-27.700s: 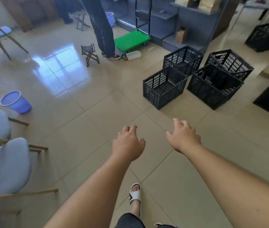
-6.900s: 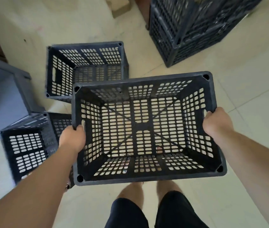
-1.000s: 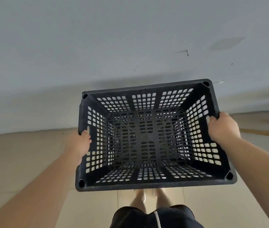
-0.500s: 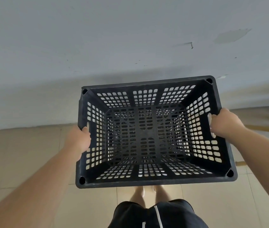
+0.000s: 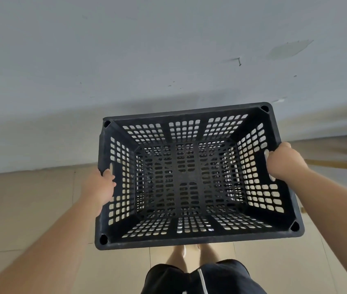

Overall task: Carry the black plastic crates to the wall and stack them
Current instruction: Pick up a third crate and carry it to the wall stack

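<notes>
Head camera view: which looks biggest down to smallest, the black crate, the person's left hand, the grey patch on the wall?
1. black crate, by far the largest.
2. left hand and grey patch look about alike; the hand is nearer the camera, so no ranking.

Setting: plain indoor room, utility or storage type; exact use cannot be told. Evidence: bare grey-white wall (image 5: 126, 60), painted, scuffed, with a patch mark and a small nail or hook; beige tiled floor (image 5: 30, 209) with visible grout lines, meeting the wall directly; wooden bar (image 5: 338, 165) and a grey rounded object at the right edge, too cropped to identify; perforated black plastic crate (image 5: 189, 240) of the stackable goods-handling kind.
</notes>
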A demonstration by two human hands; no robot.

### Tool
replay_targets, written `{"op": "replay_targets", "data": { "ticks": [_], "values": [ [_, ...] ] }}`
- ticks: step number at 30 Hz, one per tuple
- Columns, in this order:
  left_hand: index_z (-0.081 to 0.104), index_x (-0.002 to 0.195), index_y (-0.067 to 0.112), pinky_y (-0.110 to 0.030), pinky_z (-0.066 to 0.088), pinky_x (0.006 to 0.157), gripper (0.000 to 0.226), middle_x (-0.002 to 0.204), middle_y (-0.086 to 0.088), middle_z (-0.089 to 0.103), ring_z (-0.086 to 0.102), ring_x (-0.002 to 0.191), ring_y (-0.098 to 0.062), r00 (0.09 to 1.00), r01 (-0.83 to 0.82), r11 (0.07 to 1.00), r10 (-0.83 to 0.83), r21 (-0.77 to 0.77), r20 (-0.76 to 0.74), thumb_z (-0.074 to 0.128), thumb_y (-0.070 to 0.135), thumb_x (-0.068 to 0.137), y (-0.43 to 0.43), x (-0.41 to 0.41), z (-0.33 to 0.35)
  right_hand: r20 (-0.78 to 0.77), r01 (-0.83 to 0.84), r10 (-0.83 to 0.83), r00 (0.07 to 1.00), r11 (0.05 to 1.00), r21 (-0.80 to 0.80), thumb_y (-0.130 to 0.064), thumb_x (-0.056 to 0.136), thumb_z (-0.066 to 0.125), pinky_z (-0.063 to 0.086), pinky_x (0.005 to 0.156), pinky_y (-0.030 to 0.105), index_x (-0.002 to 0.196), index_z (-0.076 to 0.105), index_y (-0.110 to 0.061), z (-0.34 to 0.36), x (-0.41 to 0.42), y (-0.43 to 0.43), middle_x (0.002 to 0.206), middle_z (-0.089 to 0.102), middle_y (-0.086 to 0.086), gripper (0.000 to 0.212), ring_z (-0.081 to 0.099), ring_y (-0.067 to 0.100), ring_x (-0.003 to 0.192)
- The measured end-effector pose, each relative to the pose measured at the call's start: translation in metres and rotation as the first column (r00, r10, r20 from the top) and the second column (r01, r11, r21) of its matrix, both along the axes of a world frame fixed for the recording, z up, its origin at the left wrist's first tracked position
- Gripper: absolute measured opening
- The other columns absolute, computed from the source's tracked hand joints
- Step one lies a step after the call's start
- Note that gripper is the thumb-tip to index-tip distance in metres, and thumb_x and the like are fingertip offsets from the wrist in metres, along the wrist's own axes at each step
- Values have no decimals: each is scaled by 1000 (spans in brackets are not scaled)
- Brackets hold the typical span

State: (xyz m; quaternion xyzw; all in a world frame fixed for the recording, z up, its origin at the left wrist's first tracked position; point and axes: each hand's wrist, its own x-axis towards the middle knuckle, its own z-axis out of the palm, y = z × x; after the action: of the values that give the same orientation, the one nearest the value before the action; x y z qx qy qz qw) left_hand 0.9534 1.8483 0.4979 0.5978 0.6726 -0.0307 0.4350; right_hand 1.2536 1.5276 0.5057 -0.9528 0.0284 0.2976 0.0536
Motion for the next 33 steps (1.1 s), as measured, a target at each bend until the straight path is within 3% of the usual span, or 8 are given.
{"op": "replay_targets", "data": {
  "ticks": [9,14,18,22,24,27,29,33],
  "values": [
    [59,122,-2,-56,55,92,34,110,-22,69,68,103,-43,991,120,984,-110,130,-82,46,23,104,-3,-1,-4,138,-54,43,989,996,76,-27,104,44,39,64,41,116,39,2,-9,-3,-3,90,54,19,32,60,46,96],
    [54,100,9,-41,48,87,23,105,-13,64,62,82,-23,999,-25,999,23,48,46,43,27,108,-3,-8,-15,126,-127,120,985,991,52,-27,104,43,36,60,40,113,43,2,-13,2,-4,73,31,3,30,50,36,81],
    [56,114,4,-35,48,76,28,105,-12,63,61,85,-23,999,-10,1000,9,23,44,42,28,109,-2,-9,-16,125,-60,48,991,994,88,-21,102,47,39,63,41,102,31,-5,-11,1,-4,87,50,19,23,56,41,87],
    [46,122,11,-35,46,59,28,106,-12,62,60,79,-24,979,146,986,-132,83,-155,40,35,107,-4,-5,-4,31,4,-8,999,993,116,-17,98,44,40,64,40,124,32,1,3,-3,0,100,51,21,34,52,33,83],
    [40,133,12,-36,47,57,37,112,-10,60,58,75,-22,963,194,976,-171,95,-208,46,36,105,-13,-3,6,22,5,-7,1000,995,103,-21,96,47,45,73,44,135,28,-2,12,-10,1,115,50,23,48,54,39,100],
    [30,146,11,-49,58,83,59,132,-16,51,61,103,-34,871,423,885,-340,192,-354,57,31,99,-29,-5,17,58,-54,49,997,995,81,-23,92,52,43,87,50,144,22,-9,27,-21,0,134,42,23,62,44,42,119],
    [16,157,11,-54,41,111,81,155,-19,32,40,138,-39,702,673,695,-491,254,-516,63,31,94,-42,-7,24,69,-91,85,994,991,100,-22,91,52,42,92,51,145,21,-11,37,-29,-1,137,39,22,63,41,41,121],
    [18,161,19,-56,27,119,81,166,-11,21,23,151,-34,584,802,556,-653,217,-483,63,35,95,-70,16,47,86,-128,117,989,982,140,-35,96,42,38,101,55,150,18,-14,59,-48,-7,146,33,20,63,36,42,129]
  ]
}}
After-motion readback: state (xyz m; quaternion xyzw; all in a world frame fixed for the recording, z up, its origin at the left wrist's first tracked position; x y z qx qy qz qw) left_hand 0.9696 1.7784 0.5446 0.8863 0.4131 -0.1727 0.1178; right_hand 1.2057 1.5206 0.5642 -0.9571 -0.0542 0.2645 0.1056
